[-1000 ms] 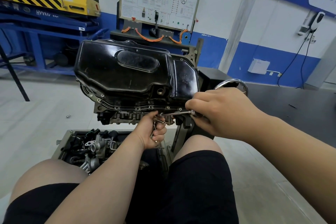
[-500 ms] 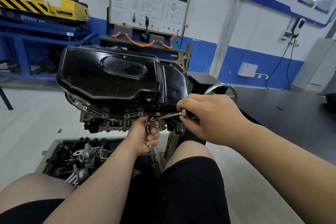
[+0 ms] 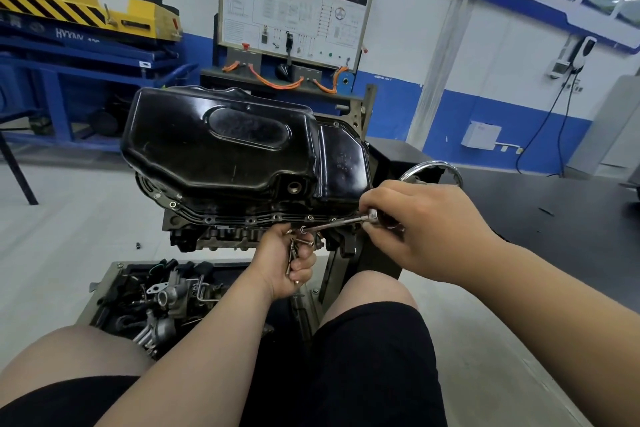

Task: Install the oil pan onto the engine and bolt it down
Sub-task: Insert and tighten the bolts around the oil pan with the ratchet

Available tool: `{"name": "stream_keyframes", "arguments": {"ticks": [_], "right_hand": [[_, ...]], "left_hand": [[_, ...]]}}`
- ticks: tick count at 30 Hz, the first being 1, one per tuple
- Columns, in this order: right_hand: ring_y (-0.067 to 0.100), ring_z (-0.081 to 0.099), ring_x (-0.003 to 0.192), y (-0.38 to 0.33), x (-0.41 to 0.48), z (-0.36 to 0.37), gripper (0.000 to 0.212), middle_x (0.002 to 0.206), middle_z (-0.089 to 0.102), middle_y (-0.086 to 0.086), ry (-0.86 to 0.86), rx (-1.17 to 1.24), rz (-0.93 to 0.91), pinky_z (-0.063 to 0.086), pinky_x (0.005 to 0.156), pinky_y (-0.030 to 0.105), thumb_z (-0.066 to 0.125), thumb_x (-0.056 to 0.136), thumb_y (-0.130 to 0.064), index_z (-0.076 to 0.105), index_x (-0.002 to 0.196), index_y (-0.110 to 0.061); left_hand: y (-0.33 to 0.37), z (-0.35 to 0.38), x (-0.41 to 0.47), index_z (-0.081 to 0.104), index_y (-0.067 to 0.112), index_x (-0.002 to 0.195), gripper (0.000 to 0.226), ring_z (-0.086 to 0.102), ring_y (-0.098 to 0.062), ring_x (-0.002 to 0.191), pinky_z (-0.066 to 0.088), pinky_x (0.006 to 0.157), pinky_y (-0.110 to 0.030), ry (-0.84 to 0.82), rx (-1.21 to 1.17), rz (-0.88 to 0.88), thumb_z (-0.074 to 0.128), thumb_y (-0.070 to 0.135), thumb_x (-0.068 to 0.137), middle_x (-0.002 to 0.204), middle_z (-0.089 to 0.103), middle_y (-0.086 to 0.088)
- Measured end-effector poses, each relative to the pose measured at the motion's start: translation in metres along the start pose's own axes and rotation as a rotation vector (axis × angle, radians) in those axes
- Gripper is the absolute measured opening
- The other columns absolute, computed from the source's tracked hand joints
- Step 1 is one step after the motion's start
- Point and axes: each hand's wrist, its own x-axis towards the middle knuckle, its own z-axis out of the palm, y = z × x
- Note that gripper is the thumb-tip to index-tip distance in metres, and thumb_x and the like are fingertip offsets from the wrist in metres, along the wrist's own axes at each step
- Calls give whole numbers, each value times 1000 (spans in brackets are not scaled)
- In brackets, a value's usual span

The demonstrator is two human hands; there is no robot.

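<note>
1. While the oil pan sits base-up on the inverted engine at mid-view, seated on its flange, the step in hand is judged to be the bolting down. Placement appears done and fastening is under way.
2. Right hand: clamped round the handle end of a slim socket driver, whose shaft runs leftward to the near edge of the flange.
3. Left hand: just below the flange, fingers curled round a bundle of spare bolts, with thumb and forefinger up at the driver's tip. Whether a bolt sits on that tip cannot be told.
4. Next move, as judged: the tip must meet a flange hole squarely. The bolt should then be started with light turns, the left hand steadying it, to avoid cross-threading.
5. Count: one pan, one engine, one driver. About six fastening points show along the near flange edge. Whether each is filled is too small to tell. Spare bolts number at least three, the rest hidden by fingers. One drain hole stands open.
6. Surroundings: one tray of loose parts below the engine, one chrome handwheel behind the right hand, and one small dark item on the floor.
</note>
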Motion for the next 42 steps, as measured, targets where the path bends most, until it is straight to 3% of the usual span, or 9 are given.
{"name": "stream_keyframes", "arguments": {"ticks": [7, 12, 17, 22, 27, 32, 35, 42], "right_hand": [[20, 60, 61, 3, 2, -7, 16, 83, 65, -4, -16, -25, 8, 49, 47, 37, 64, 83, -23, 67, 97, -15], [20, 60, 60, 4, 2, -8, 16, 83, 65, -5, -15, -40, 21, 49, 45, 36, 67, 82, -22, 67, 97, -15], [20, 61, 61, 3, 3, -5, 18, 84, 65, -5, -17, -43, 34, 49, 46, 36, 67, 82, -23, 67, 98, -16], [19, 59, 58, 2, 3, -3, 17, 83, 64, -6, -23, -23, 26, 48, 44, 35, 67, 82, -22, 66, 98, -16], [19, 59, 58, 2, 5, -4, 17, 83, 63, -5, -25, -23, 39, 48, 44, 36, 68, 82, -21, 66, 98, -16], [19, 60, 61, 2, 4, -8, 17, 84, 64, -7, -40, 7, 42, 49, 47, 36, 63, 83, -24, 66, 99, -16], [19, 59, 61, 2, 4, -11, 20, 83, 64, -7, -31, 9, 44, 49, 48, 36, 60, 83, -27, 67, 98, -16], [16, 58, 59, -1, 6, -13, 20, 82, 63, -9, -21, 23, 39, 48, 46, 35, 59, 81, -27, 67, 96, -17]], "left_hand": [[-1, 2, -2, 55, 11, 60, 42, 25, -10, 31, 17, 33, -10, 39, 41, 25, 36, 33, 89, 45, 39, -2], [-6, -1, -1, 46, 17, 68, 40, 23, -10, 32, 15, 35, -13, 217, 368, 122, 38, 40, 99, 45, 39, 2], [-14, -6, 1, 38, 20, 63, 40, 24, -11, 36, 17, 37, -16, 328, 632, 193, 42, 43, 96, 46, 33, 4], [-15, -11, 4, 31, 21, 57, 43, 26, -12, 36, 20, 37, -14, 343, 738, 268, 41, 38, 95, 45, 28, 5], [-10, -17, 4, 41, 17, 52, 51, 43, -13, 45, 27, 45, -26, 432, 1451, 561, 40, 42, 97, 46, 44, 4], [2, -31, 3, 47, 16, 72, 41, 59, -29, 71, 31, 54, -31, 497, 1864, 737, 33, 43, 100, 70, 62, -7], [5, -40, 1, 58, 13, 88, 40, 63, -29, 71, 31, 51, -30, 529, 2045, 845, 36, 45, 99, 76, 66, -8], [11, -43, 3, 55, 19, 109, 42, 65, -24, 85, 33, 55, -30, 496, 2224, 787, 27, 49, 100, 95, 68, -1]]}}
